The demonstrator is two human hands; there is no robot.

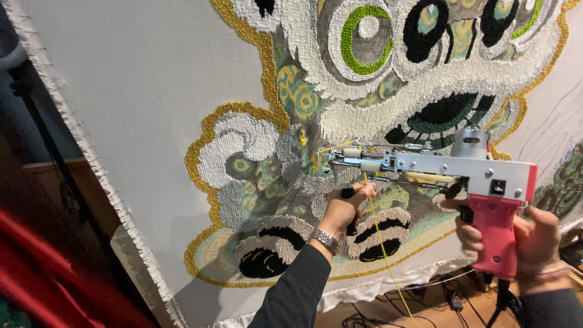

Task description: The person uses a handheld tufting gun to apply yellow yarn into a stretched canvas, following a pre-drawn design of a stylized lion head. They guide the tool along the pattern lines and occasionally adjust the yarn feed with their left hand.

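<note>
A tufting gun (437, 173) with a grey metal body and pink grip points its needle at a stretched white cloth (139, 91). My right hand (528, 240) is closed around the pink grip (495, 234). My left hand (346, 206), with a metal watch on the wrist, is wrapped around the gun's black front handle. A yellow yarn (379, 243) runs down from the gun's front. The cloth bears a tufted creature design (364, 79) in white, grey, gold, green and black.
The cloth's frayed edge (79, 133) runs diagonally down the left. A red fabric (54, 273) lies at the lower left. Black cables and a power strip (449, 297) lie on the wooden floor below the cloth.
</note>
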